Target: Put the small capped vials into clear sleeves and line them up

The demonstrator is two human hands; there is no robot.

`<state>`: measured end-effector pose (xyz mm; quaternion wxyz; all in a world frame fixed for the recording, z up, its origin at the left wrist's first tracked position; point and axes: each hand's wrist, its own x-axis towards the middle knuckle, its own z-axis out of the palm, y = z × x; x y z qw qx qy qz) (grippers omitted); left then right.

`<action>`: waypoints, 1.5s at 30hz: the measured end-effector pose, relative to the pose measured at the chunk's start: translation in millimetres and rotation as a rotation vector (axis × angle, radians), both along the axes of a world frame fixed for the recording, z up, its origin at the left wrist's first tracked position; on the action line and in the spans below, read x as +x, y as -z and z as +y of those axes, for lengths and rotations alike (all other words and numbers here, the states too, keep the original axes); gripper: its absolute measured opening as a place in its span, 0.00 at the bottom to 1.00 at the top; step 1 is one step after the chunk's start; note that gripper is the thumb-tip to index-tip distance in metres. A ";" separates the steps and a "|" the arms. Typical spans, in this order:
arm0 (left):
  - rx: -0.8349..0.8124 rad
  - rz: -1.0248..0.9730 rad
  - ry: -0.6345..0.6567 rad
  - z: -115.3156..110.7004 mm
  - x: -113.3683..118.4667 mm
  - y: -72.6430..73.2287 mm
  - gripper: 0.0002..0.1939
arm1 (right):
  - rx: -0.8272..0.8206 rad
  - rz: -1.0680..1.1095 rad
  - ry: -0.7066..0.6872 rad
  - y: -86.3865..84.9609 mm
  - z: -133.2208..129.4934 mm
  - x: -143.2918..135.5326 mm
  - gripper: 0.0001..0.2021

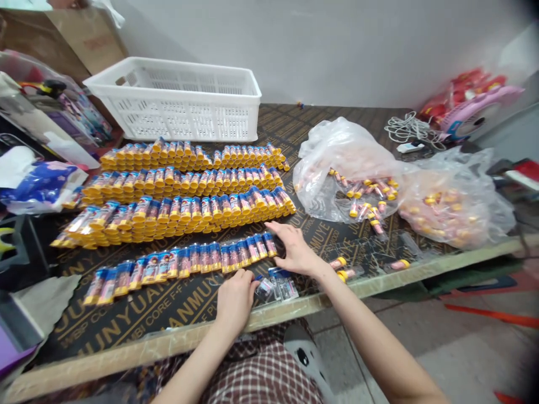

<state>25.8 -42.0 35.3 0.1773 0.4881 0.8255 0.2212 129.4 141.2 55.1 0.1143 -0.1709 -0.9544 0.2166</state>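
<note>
A single row of small tubes (172,262) with blue and yellow ends lies on the dark printed board (168,314). At the right end of that row is my right hand (292,247), thumb and forefinger apart around the last tube. My left hand (236,294) is below the row, its fingers curled together beside small clear printed packets (278,285); what they hold, if anything, is hidden. Behind the single row, stacked rows of similar tubes (181,210) stretch across the board.
A white plastic basket (181,112) stands at the back. Plastic bags of pink and yellow tubes (345,151) lie to the right, with loose tubes (399,264) nearer the wooden edge (421,272). A pink fan (480,115) and white cable (415,129) are at the far right.
</note>
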 end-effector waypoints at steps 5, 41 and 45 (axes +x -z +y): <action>0.305 -0.560 -0.139 -1.0 -1.3 -5.6 0.06 | 0.025 -0.272 0.255 -6.3 33.9 75.6 0.22; 0.541 -1.408 -0.660 24.7 -20.9 -20.2 0.18 | -0.389 0.524 0.515 -8.9 -84.8 58.3 0.13; 0.585 -1.422 -0.729 22.9 -24.3 -20.4 0.18 | -0.244 0.510 0.469 -5.7 -95.2 58.3 0.17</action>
